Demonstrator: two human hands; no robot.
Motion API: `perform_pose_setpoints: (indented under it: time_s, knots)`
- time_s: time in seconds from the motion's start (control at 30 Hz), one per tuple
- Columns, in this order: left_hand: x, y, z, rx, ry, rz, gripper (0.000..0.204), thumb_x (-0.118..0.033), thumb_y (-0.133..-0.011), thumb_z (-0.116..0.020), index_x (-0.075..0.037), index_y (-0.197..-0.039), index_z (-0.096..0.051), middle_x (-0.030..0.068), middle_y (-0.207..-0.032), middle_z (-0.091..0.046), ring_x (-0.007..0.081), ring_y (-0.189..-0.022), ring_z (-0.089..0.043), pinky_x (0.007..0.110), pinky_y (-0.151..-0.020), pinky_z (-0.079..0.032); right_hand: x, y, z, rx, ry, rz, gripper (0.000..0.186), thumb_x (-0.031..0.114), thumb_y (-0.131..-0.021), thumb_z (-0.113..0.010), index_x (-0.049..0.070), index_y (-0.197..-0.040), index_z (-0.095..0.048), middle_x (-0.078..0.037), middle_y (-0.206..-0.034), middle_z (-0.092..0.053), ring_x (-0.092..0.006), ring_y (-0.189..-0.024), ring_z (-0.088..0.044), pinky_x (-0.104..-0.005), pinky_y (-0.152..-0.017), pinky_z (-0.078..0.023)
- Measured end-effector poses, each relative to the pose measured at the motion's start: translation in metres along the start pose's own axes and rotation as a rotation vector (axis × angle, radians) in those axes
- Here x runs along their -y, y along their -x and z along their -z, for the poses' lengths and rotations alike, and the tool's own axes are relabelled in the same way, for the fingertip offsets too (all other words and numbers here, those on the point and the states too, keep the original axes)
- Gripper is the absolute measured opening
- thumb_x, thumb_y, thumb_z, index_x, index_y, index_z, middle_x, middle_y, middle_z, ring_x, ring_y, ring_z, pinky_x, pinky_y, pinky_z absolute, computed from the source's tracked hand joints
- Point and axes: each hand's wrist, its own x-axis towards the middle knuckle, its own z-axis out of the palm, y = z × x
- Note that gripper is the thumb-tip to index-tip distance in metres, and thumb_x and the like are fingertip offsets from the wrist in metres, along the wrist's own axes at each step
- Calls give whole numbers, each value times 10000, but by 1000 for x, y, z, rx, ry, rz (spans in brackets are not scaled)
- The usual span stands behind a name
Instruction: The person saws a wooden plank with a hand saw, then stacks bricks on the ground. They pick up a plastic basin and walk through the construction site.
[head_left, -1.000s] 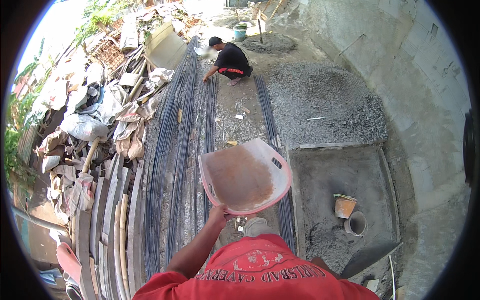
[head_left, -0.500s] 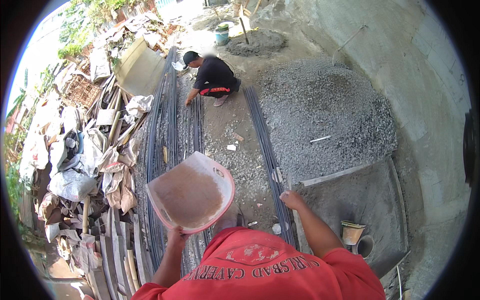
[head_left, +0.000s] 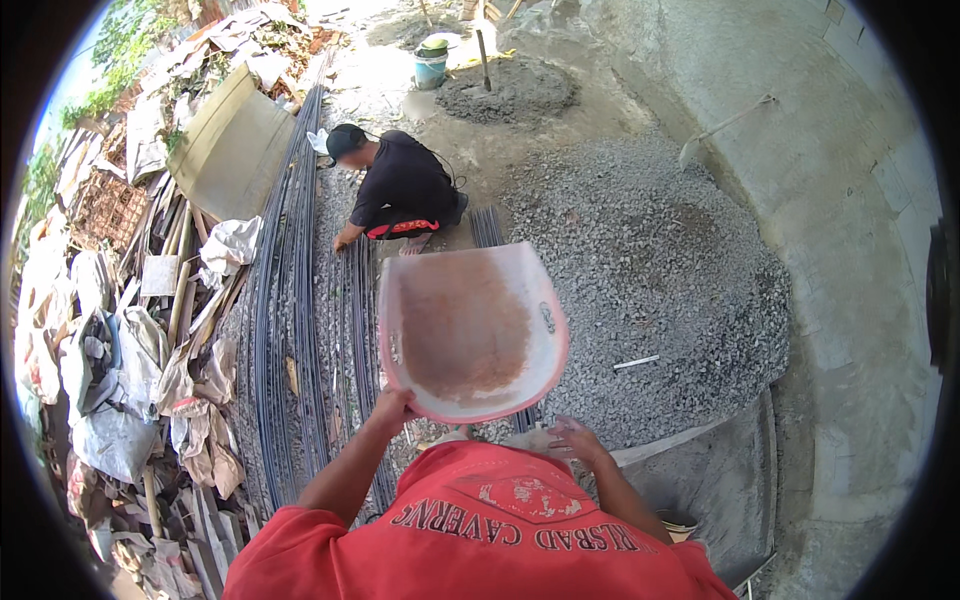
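My left hand (head_left: 394, 405) grips the near left rim of a wide, pale plastic scoop pan (head_left: 540, 345) with a reddish edge and a handle slot at its right side. Brown residue coats the pan's inside, and it tilts up in front of me. Just off the pan's near right corner is my right hand (head_left: 575, 438), fingers loosely apart and nothing in them. Beyond the pan a person in black (head_left: 400, 185) crouches with one hand down at a bundle of steel bars (head_left: 358, 310).
Long steel bars (head_left: 285, 280) run along the ground at left, beside heaped scrap and sacks (head_left: 115, 440). A gravel pile (head_left: 660, 300) lies at right, with a shovel (head_left: 735, 122) against the wall. Farther off are a wet mortar heap (head_left: 520, 92) and a blue bucket (head_left: 431, 70).
The pan has swung rightward and turned more upright, carried by my left hand. My right hand has drawn nearer to the pan and its fingers have loosened. My view has shifted.
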Motion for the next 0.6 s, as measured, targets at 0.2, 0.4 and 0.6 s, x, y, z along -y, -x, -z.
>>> perform_pose_setpoints:
  time_s: [0.2,0.4,0.6]
  knots:
    - [-136,-176,-255,459,-232,90,424,-84,-915,-594,-7,-1330,-555,171,-1143,-698,330,-957,-742,486,-810,-653,157,-55,104,-247,-611,375,744,666,-1005,-461,161,-1546,-387,-118,-1438,-584,-341,-1228,-612,-549,-895,-550]
    - [-225,-347,-398,558,-329,44,528,-80,-925,-608,-49,-1437,-481,153,-1162,-693,285,-980,-735,455,-773,-658,303,-186,204,-260,-614,247,593,392,-999,-554,129,-1514,-420,-140,-1447,-563,-342,-1208,-624,-569,-959,-560]
    - [-297,-479,-427,255,-351,235,757,-256,-902,-739,-54,-1555,-414,200,-1324,-644,316,-1223,-645,469,-1000,-542,503,-395,264,-291,-633,141,556,106,-917,-571,62,-1459,-453,-173,-1309,-617,-353,-1079,-697,-496,-828,-650]
